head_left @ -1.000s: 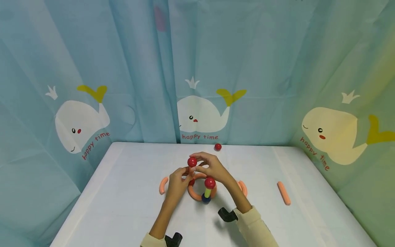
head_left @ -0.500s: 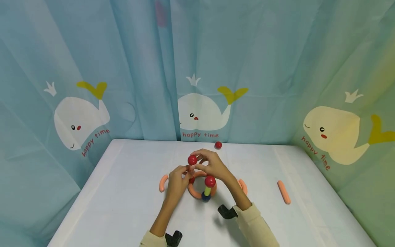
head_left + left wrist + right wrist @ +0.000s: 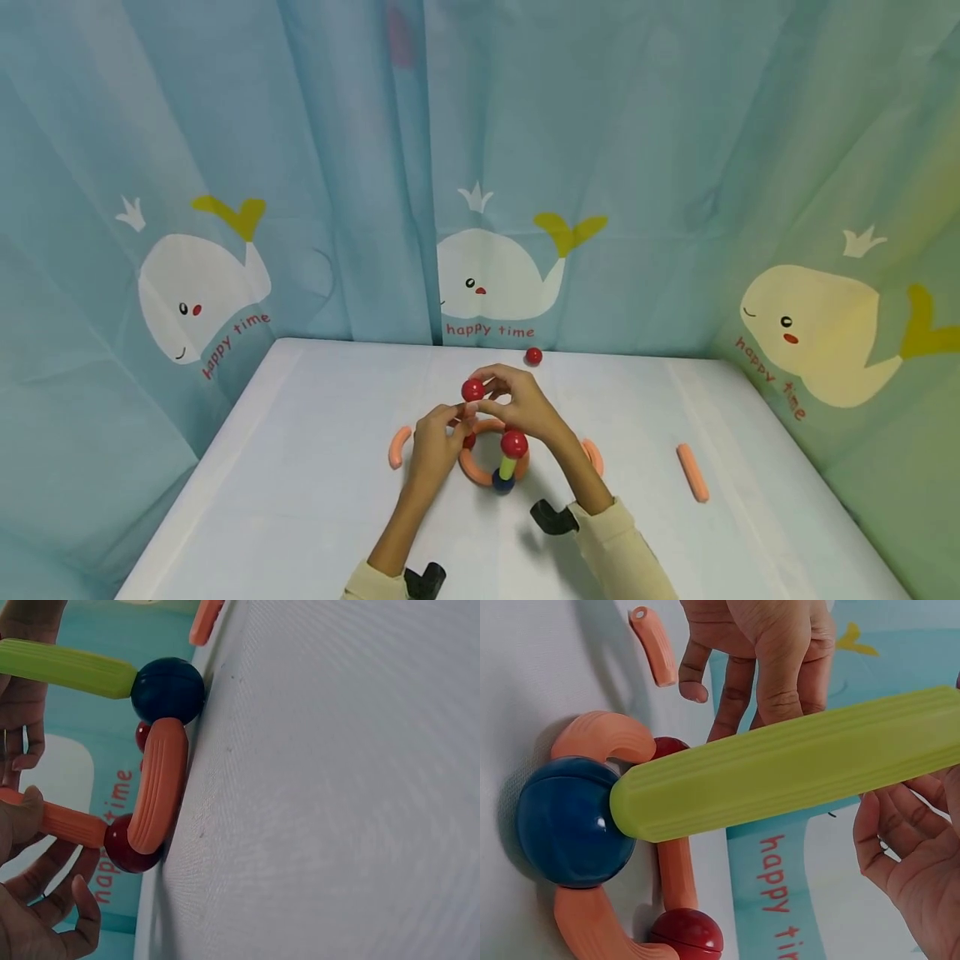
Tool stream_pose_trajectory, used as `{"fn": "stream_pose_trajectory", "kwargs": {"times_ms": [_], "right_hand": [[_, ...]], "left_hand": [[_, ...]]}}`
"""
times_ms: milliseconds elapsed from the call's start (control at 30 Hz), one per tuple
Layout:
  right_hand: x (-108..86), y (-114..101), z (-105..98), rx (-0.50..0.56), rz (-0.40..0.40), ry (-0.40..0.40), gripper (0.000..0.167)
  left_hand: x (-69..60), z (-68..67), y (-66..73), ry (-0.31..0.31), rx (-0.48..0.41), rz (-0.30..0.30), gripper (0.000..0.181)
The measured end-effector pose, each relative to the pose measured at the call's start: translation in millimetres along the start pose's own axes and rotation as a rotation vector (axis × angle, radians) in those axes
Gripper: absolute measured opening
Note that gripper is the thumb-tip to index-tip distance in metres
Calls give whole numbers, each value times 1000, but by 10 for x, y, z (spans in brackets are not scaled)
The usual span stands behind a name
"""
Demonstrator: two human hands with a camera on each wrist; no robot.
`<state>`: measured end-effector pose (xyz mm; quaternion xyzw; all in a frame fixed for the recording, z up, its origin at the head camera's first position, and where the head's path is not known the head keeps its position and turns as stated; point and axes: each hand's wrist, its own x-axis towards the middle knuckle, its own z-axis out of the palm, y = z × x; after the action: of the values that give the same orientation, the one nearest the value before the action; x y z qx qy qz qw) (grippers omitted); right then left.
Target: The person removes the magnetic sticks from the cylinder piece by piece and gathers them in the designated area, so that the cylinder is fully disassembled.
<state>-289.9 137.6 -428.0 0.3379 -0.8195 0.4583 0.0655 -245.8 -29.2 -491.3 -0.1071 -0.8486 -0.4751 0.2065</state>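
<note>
My left hand [image 3: 433, 442] pinches an upright orange stick [image 3: 73, 825], which stands on a red ball [image 3: 124, 853] in the toy's base. On top of that stick sits another red ball [image 3: 472, 390]. The fingers and thumb of my right hand [image 3: 521, 406] hold this top ball, the thumb just below it. The base is a ring [image 3: 474, 473] of curved orange pieces joined by balls. At its near side a blue ball [image 3: 503, 482] carries a yellow-green stick [image 3: 508, 467] with a red ball [image 3: 514, 443] on top. In the right wrist view this stick hides the pinched one.
A curved orange piece [image 3: 399, 447] lies left of the ring. More curved orange [image 3: 593, 457] shows behind the right forearm. A straight orange stick [image 3: 692, 472] lies farther right, and a loose red ball [image 3: 533, 357] rests at the white table's [image 3: 300, 500] back edge by the curtain.
The head view has shifted slightly. Both hands keep nearly the same hold on the upright stick and its top ball, and the loose pieces lie where they were.
</note>
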Motion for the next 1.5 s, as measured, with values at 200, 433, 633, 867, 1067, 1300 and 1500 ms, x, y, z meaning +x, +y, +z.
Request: {"fn": "stream_pose_trajectory", "kwargs": {"times_ms": [200,433,633,867,1067,1300,1500], "right_hand": [[-16,14,-2,41,92,42,37],[0,-216,-93,56,136,117,40],[-60,-362,-168,10,132,157,41],[-158,26,-248,-46,177,252,42],[-203,479,-416,-11,320,316,43],[-179,928,-632,-113,533,369,43],[-96,1236,-711,-221,590,357,42]], "left_hand": [[-2,2,25,-27,-9,-31,25],[5,-24,35,-46,-4,-40,27],[0,-33,35,-66,28,-69,33],[-5,-35,33,-74,25,-91,31],[0,-41,11,-87,45,-101,29],[-19,-57,-31,-143,66,-150,26],[-28,-51,-62,-221,113,-181,23]]}}
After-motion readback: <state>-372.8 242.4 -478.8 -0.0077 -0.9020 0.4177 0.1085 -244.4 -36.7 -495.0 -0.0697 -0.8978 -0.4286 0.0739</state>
